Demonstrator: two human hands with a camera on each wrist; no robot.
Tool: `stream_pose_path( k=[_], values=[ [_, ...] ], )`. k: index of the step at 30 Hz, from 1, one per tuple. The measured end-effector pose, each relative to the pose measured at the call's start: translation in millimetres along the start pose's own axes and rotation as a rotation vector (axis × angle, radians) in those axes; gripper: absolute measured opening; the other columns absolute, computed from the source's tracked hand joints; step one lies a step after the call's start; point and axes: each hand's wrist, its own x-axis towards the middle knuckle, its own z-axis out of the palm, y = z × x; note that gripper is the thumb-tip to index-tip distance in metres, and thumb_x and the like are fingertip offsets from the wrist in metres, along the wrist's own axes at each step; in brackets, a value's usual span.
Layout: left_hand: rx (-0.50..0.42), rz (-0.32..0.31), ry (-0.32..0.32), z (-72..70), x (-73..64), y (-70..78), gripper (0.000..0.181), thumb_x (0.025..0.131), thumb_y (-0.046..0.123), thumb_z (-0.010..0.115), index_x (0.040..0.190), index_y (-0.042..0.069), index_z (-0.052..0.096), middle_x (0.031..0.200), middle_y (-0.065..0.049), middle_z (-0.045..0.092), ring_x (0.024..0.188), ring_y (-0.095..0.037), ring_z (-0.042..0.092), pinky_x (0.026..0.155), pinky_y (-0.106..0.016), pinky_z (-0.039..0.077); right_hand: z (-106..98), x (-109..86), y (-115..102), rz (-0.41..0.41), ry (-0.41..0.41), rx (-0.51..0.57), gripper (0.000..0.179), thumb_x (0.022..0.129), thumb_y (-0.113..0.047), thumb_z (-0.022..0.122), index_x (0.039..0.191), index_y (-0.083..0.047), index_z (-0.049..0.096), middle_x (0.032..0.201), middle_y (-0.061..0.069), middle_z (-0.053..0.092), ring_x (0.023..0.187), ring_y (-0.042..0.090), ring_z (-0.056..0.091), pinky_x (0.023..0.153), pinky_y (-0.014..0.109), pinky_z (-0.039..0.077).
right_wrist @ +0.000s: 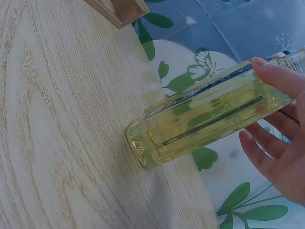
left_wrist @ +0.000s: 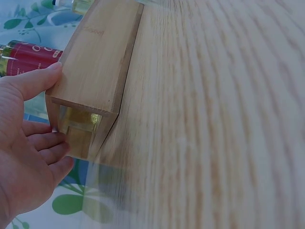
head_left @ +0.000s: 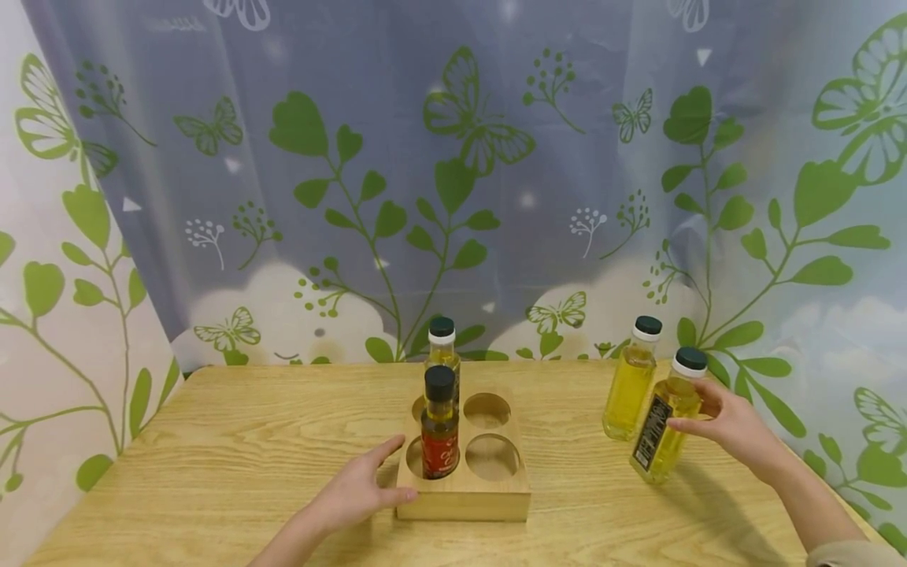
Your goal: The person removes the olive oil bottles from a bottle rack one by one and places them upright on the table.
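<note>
My right hand (head_left: pixel 733 425) grips a clear bottle of yellow oil (head_left: pixel 673 421) at its upper part, thumb on one side and fingers on the other. The bottle has a dark green cap and a black label; in the right wrist view its base is right at the tabletop. My left hand (head_left: pixel 357 488) rests against the left side of a wooden bottle holder (head_left: pixel 464 505), fingers loosely extended, the thumb (left_wrist: pixel 53 70) at its upper edge. A dark-capped bottle with a red label (head_left: pixel 440 441) stands in the holder's front left hole, and a green-capped oil bottle (head_left: pixel 442 342) behind it.
Another oil bottle (head_left: pixel 629 386) with a green cap stands just behind and left of the held one. The holder's two right holes (head_left: pixel 492 457) hold nothing. A patterned curtain (head_left: pixel 383 197) hangs behind the wooden table (head_left: pixel 283 417).
</note>
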Motion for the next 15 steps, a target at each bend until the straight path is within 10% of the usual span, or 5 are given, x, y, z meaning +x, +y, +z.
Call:
stream_pose_path(
  k=[15],
  values=[
    [-0.003, 0.016, 0.004, -0.1, 0.7, -2.2, 0.086, 0.077, 0.039, 0.074, 0.141, -0.002, 0.033, 0.142, -0.024, 0.036, 0.126, -0.046, 0.035, 0.099, -0.06, 0.031, -3.1, -2.8, 0.1, -0.107, -0.001, 0.001, 0.069, 0.088, -0.021, 0.065, 0.138, 0.011, 0.029, 0.13, 0.033, 0.042, 0.112, 0.043, 0.048, 0.079, 0.03, 0.049]
  ],
)
